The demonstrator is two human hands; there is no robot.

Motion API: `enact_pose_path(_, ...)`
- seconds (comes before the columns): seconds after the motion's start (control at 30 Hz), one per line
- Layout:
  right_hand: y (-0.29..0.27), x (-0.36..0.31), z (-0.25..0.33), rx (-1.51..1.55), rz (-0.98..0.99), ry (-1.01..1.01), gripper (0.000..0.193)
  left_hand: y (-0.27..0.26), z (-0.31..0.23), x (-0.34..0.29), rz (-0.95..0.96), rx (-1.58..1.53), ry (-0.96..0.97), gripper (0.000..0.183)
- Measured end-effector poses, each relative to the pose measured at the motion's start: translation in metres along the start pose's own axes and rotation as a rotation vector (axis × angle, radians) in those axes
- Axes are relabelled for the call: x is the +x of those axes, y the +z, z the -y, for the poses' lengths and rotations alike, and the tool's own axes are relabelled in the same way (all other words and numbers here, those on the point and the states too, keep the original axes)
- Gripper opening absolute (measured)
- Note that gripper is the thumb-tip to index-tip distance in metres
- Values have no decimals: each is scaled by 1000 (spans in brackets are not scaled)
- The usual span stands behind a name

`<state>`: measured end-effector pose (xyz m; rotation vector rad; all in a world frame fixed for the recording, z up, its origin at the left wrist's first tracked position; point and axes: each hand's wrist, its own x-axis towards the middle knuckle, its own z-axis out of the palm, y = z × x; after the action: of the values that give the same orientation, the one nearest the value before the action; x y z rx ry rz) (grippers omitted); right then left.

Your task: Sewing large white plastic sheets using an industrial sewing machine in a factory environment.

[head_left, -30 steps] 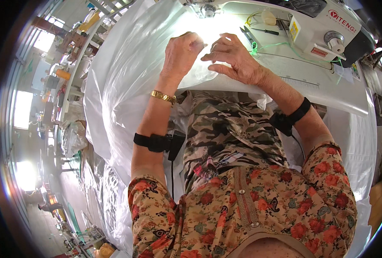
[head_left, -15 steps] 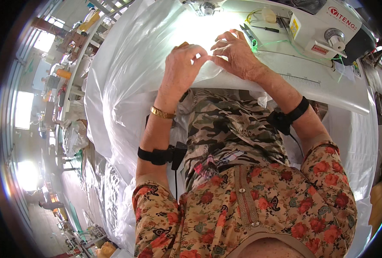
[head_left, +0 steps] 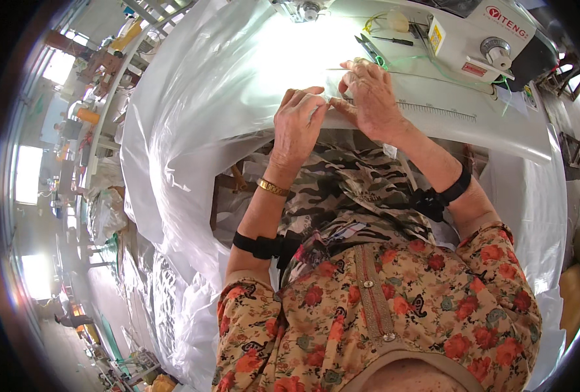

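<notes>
A large sheet of clear plastic film (head_left: pixel 172 137) drapes over the sewing table and down its left side. My left hand (head_left: pixel 298 127) is closed in a pinch at the film's near edge. Close by on the right, my right hand (head_left: pixel 373 98) has its fingers curled, and its thumb tip meets the left fingertips at that edge. The film between the fingertips is thin and washed out by bright light. Just beyond my right hand lie dark thread snips (head_left: pixel 371 49) with a green part.
A white sewing machine (head_left: pixel 482 42) with a handwheel stands at the far right. Near it lie a small screwdriver (head_left: pixel 394 41), a pale round piece (head_left: pixel 397 21) and green thread. A printed ruler scale (head_left: pixel 437 111) runs along the table's near edge. Shelving stands at left.
Both hands have come nearer to me and slightly right, with the fingertips still together. My left forearm has swung right, and the film's edge has shifted with the hands.
</notes>
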<state>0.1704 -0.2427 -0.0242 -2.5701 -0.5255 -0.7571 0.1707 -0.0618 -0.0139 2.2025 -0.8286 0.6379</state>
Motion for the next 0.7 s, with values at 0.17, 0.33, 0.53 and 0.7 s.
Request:
enact_pose_path(0.17, 1, 2, -3, 72, 53, 80, 21, 13, -5, -9, -145, 14, -19, 8)
enact_pose_path(0.33, 7, 1, -9, 177, 17, 75, 24, 16, -7, -13, -147, 113, 22, 10)
enact_pose_path(0.53, 6, 3, -7, 174, 37, 90, 25, 14, -7, -12, -126, 196, 44, 26)
enact_pose_path(0.7, 5, 2, -1, 151, 39, 109, 24, 21, -8, -9, -147, 98, -109, 24)
